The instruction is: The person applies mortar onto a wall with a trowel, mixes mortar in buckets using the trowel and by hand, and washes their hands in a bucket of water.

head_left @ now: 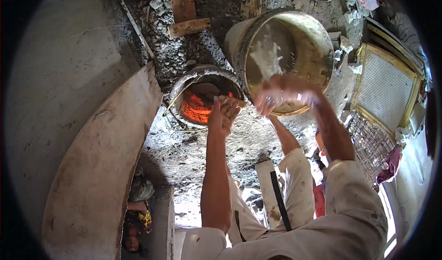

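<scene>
Our left hand (224, 115) is raised in front of us with its fingers loosely spread, and a small pale lump, perhaps a sponge or a wad of wet material, sits against the fingertips; we cannot tell whether it is truly pinched or only resting there. Our right hand (282, 94) hangs just beside it, wet and blurred, fingers curled downward over the near rim of the large bucket (317, 43). Whether that hand grips anything we cannot tell, because spray hides the palm.

In the head view, the only 1 we have, the bucket is big, pale and grimy, tilted toward us, and a splash of water (267, 57) is thrown up inside it right above the right hand. Just left of it and touching its side stands a smaller orange bucket (202, 101) with a cement-crusted rim and a wire handle. Both stand on rough, rubble-strewn ground (184, 149). A curved board (101, 168) leans at the left, 2 wood planks (186, 11) lie beyond, and a framed mesh screen (384, 89) sits at the right.

We judge the step in hand to be rinsing the hands or the lump in the large bucket. The next move would call for bringing both hands down together, low over the water.
</scene>
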Motion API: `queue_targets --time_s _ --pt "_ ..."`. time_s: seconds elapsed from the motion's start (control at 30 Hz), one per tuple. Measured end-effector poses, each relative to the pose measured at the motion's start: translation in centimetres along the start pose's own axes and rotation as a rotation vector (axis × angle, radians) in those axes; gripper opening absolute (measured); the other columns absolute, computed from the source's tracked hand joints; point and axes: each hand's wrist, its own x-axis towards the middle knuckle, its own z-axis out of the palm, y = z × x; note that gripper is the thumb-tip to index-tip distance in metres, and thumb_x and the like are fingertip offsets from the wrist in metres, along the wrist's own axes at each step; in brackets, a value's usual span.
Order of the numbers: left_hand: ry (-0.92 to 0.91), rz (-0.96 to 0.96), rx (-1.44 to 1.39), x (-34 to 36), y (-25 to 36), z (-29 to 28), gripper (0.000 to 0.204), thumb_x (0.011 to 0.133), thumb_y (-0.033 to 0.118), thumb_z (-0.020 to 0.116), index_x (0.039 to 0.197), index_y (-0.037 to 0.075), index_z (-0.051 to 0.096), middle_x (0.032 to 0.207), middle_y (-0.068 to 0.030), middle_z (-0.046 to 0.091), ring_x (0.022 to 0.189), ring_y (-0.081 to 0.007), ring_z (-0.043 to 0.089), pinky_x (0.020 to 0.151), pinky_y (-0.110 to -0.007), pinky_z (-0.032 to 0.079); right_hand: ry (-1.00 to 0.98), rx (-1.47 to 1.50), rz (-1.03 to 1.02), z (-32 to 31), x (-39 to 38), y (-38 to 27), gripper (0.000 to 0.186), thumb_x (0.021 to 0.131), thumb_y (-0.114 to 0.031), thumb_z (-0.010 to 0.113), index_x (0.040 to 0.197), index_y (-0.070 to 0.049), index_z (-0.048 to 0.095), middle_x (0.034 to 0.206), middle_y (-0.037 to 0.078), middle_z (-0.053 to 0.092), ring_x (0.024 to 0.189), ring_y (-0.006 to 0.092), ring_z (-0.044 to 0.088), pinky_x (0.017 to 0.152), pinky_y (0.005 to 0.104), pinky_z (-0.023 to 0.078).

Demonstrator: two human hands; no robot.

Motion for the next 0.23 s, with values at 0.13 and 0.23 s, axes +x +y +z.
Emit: queue_targets --time_s 0.13,0.23 --pt "-0.303 -0.095 -0.027 3.4 -1.8 1.2 0.058 0.091 0.045 0.052 0.131 0.006 0.036 0.119 -0.0172 0.057 0.108 -0.0303 0.056 0.094 -0.048 0.045 0.262 -0.700 -0.295 7.9 -1.1 0.0 0.031 0.098 -0.024 0.040 0.100 0.001 0.058 0.093 0.020 0.063 0.086 0.0306 0.063 0.075 0.0397 0.051" --pt "-0.186 0.110 0.213 4.8 -0.4 -1.1 0.063 0.091 0.043 0.053 0.141 0.020 0.024 0.127 -0.0171 0.049 0.117 -0.0333 0.049 0.093 -0.062 0.039 0.424 -0.937 -0.177 12.1 2.5 2.6 0.028 0.095 -0.029 0.049 0.106 -0.005 0.057 0.100 0.019 0.060 0.096 0.0315 0.061 0.081 0.0407 0.051"
